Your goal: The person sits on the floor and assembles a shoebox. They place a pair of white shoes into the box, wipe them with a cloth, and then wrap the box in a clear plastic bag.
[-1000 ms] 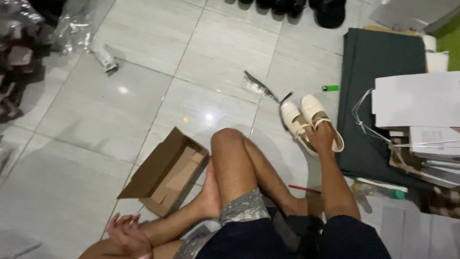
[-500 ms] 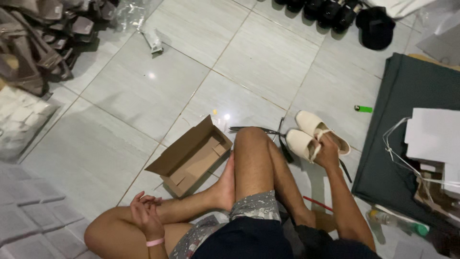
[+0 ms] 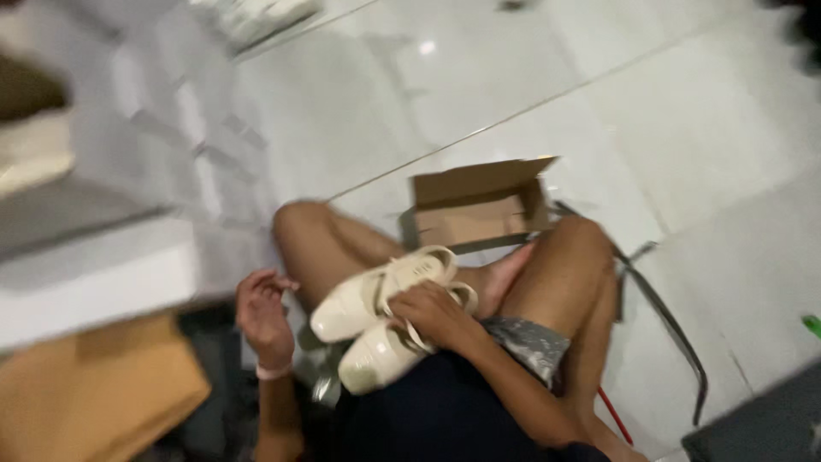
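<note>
the right hand [image 3: 436,315] is gripping a pair of cream shoes [image 3: 385,312] by their straps, holding them over the lap between the bent knees. the left hand [image 3: 263,315] is hovering just beside them, fingers loosely curled and holding nothing. an open cardboard box [image 3: 479,205] is lying on the pale tiled floor [image 3: 650,128] just beyond the legs, all slightly blurred.

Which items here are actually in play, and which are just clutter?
In play: pair of cream shoes, held by the right hand; left hand free beside them; open cardboard box.
Lying about: black strap, green lighter, red stick.
</note>
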